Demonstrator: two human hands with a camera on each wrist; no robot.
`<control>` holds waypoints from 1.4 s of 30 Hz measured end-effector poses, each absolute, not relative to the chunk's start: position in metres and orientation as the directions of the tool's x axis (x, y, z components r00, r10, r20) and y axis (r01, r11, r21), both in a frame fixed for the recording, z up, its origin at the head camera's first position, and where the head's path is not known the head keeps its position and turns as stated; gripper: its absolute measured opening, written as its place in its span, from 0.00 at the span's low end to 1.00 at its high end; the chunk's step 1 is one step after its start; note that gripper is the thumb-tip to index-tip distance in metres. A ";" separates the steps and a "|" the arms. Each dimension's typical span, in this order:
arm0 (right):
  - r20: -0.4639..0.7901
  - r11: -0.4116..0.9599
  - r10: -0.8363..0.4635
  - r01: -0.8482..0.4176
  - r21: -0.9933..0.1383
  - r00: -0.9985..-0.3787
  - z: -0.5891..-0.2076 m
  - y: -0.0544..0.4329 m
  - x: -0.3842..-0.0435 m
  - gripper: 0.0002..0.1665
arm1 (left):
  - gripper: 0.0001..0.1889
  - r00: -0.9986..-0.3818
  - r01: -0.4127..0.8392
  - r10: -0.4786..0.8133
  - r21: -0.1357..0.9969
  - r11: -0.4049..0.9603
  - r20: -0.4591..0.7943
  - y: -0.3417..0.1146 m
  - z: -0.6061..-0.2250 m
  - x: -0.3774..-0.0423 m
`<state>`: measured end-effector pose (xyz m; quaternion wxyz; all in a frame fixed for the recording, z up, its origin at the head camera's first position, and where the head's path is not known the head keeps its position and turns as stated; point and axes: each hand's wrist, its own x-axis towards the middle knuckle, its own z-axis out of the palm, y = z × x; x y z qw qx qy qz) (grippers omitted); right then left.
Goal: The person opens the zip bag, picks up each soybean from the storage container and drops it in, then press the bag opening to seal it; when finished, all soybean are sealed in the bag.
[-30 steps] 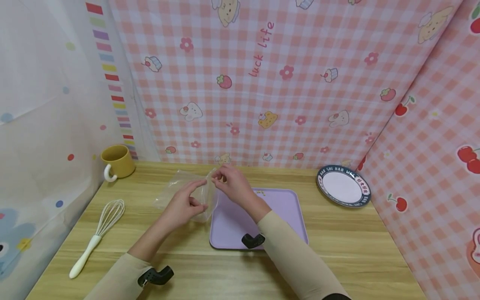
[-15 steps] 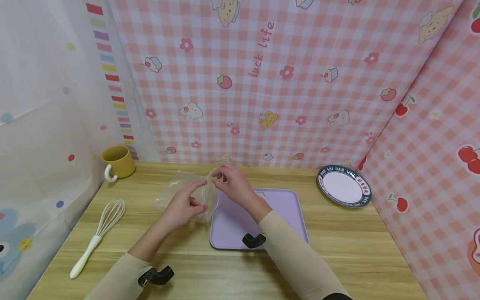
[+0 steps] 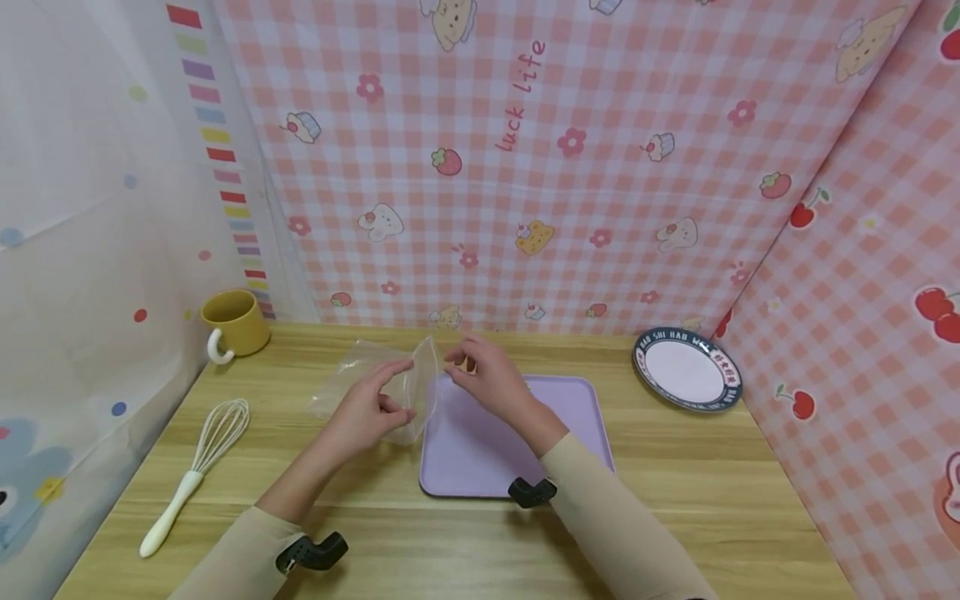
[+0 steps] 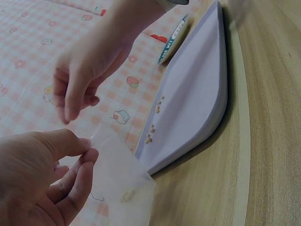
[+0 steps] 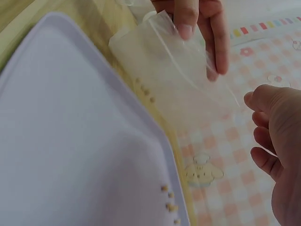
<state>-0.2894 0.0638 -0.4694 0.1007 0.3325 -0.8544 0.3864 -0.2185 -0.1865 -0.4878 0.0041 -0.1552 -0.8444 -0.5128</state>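
Note:
My left hand (image 3: 369,408) pinches a clear plastic bag (image 3: 425,387) near its mouth, the bag standing partly upright left of the tray. In the left wrist view, thumb and fingertips meet on the film, and a few pale kernels (image 4: 127,195) show through it. Just right of the bag's mouth, my right hand (image 3: 491,379) hangs over the far left part of a lilac tray (image 3: 480,458). Its fingers are loosely bent, apart from the bag, and nothing shows between them. Several small yellowish kernels (image 5: 170,207) lie along the tray's far edge, mostly hidden in the head view.
A yellow mug (image 3: 236,323) with a white handle stands at the back left of the wooden table (image 3: 420,550). Nearer lies a white whisk (image 3: 195,475). At the back right a dark-rimmed plate (image 3: 686,371) sits beside the checked wall cloth (image 3: 637,192).
My right hand has come away from the bag's mouth and shifted right over the tray. The left hand keeps its place on the bag, whose mouth edge now shows more fully.

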 end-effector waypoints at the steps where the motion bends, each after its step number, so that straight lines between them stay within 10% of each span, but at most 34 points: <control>1: 0.429 0.479 -0.485 -0.642 -0.598 -0.762 -0.471 0.068 -0.289 0.05 | 0.41 -0.952 0.266 0.258 0.864 0.428 0.165 -0.186 -0.488 -0.219; 42: 0.130 0.719 -0.379 -0.380 -0.581 -0.916 -0.528 0.189 -0.305 0.08 | 0.41 -0.956 0.257 0.247 0.860 0.442 0.159 -0.188 -0.491 -0.221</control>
